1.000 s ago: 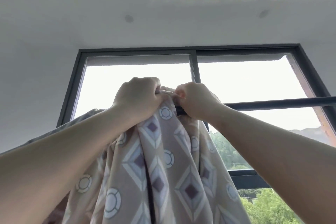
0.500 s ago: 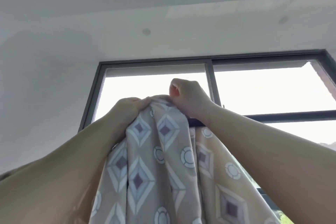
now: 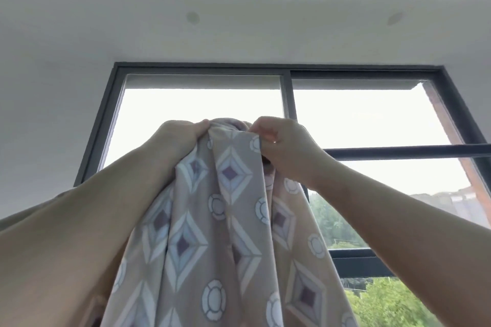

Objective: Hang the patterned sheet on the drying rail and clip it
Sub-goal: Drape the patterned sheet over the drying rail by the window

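Observation:
The patterned sheet (image 3: 212,233), beige with diamond and ring motifs, hangs in folds down the middle of the view. Its bunched top edge is held up at the height of the dark drying rail (image 3: 403,152), which runs out to the right. My left hand (image 3: 180,138) grips the bunched cloth from the left. On the right side, my right hand (image 3: 281,148) pinches the sheet's top edge next to the rail. The rail's left stretch is hidden behind the cloth and my hands. No clip is in sight.
A dark-framed window (image 3: 288,93) fills the background, with bright sky and green trees (image 3: 385,302) outside. A white ceiling (image 3: 239,8) is overhead and a white wall (image 3: 47,127) stands to the left.
My hands have moved apart along the sheet's top edge, and the bunched cloth between them now humps up higher. The view has shifted slightly.

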### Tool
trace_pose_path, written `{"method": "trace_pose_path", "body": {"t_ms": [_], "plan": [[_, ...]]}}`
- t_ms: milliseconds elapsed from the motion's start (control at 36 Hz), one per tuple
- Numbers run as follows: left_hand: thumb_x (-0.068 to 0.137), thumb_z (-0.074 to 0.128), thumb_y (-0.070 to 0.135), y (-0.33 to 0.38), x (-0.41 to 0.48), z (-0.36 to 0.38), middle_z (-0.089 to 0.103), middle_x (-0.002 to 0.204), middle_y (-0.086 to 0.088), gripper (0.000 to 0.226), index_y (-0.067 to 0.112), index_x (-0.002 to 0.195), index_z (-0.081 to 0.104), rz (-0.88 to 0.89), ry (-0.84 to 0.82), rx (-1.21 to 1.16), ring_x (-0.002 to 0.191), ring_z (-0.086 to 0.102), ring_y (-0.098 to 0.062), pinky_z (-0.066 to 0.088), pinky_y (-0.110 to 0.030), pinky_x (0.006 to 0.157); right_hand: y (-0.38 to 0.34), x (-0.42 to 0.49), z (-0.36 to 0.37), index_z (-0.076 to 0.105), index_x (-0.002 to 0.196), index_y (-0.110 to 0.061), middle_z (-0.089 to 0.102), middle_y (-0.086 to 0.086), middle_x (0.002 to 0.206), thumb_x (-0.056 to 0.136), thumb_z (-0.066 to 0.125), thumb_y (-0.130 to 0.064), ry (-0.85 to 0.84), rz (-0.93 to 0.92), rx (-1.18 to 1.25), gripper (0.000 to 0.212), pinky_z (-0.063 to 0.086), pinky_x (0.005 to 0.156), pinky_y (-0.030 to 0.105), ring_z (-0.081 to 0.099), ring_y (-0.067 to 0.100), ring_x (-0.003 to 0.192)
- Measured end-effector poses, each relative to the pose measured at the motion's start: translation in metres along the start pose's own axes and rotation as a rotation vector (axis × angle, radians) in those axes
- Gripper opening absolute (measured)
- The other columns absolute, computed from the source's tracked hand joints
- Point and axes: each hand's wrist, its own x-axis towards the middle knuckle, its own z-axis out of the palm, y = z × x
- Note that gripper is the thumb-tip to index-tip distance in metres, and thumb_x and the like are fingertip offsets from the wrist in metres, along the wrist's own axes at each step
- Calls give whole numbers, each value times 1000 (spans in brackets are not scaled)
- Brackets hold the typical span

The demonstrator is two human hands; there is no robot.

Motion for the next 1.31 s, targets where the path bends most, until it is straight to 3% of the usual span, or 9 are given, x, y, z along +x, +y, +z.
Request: {"method": "trace_pose_path", "body": {"t_ms": [111, 306, 500, 611, 722, 861, 972, 1222, 1306], "plan": [[94, 49, 26, 8, -4, 0, 54, 68, -4, 33, 10, 65, 54, 130, 84, 97, 65, 51, -19, 42, -23, 60, 2, 10, -9, 61, 75, -16, 62, 3, 74, 86, 46, -4, 220, 68, 22, 22, 52, 66, 32, 60, 25, 75], [94, 39, 43, 11, -21, 5, 64, 95, 1, 30, 21, 86, 58, 158, -54, 528, 96, 59, -23, 46, -35, 87, 27, 26, -82, 52, 70, -18, 47, 2, 66, 82, 38, -1, 668, 441, 135, 25, 38, 60, 32, 47, 22, 73], [97, 28, 45, 27, -32, 55, 60, 111, -7, 42, 17, 108, 58, 168, -211, 814, 98, 52, -22, 40, -31, 79, 35, -2, -127, 43, 66, -15, 42, 6, 63, 92, 30, -5, 588, 660, 262, 31, 35, 41, 15, 44, 19, 53], [95, 30, 42, 36, -38, 90, 57, 76, -2, 42, 19, 63, 45, 256, -236, 785, 74, 50, -20, 39, -35, 75, 36, -20, -146, 42, 57, -15, 37, -1, 35, 95, 32, -13, 514, 783, 389, 39, 32, 28, 9, 35, 10, 20], [93, 39, 35, 48, -43, 110, 51, 57, 1, 47, 15, 50, 42, 293, -183, 671, 66, 47, -22, 38, -40, 80, 34, -32, -172, 44, 61, -14, 40, 1, 50, 93, 32, -10, 597, 795, 478, 34, 35, 30, 13, 40, 14, 24], [93, 40, 39, 61, -46, 130, 61, 70, 3, 40, 20, 61, 56, 289, -203, 651, 82, 56, -22, 39, -47, 95, 44, -40, -212, 28, 56, -10, 31, -4, 26, 95, 29, -2, 704, 702, 300, 40, 22, 27, 12, 31, 6, 21], [95, 39, 38, 69, -52, 149, 66, 85, 2, 33, 21, 79, 63, 265, -170, 654, 92, 56, -23, 34, -46, 99, 53, -53, -222, 53, 71, -13, 45, 2, 62, 91, 36, -3, 739, 658, 96, 28, 35, 39, 17, 44, 17, 55], [90, 40, 16, 89, -79, 172, 63, 111, 10, 42, 47, 117, 48, 332, -313, 536, 100, 56, -17, 42, -40, 93, 40, -72, -233, 44, 54, -14, 45, 1, 40, 90, 46, -16, 125, 787, 540, 37, 38, 35, 11, 43, 11, 30], [85, 39, 5, 99, -85, 172, 64, 108, 7, 41, 36, 89, 65, 295, -264, 295, 91, 56, -13, 47, -30, 80, 37, -72, -230, 42, 45, -16, 40, -2, 41, 91, 42, -14, -51, 724, 542, 46, 35, 32, 14, 39, 9, 30]]}}
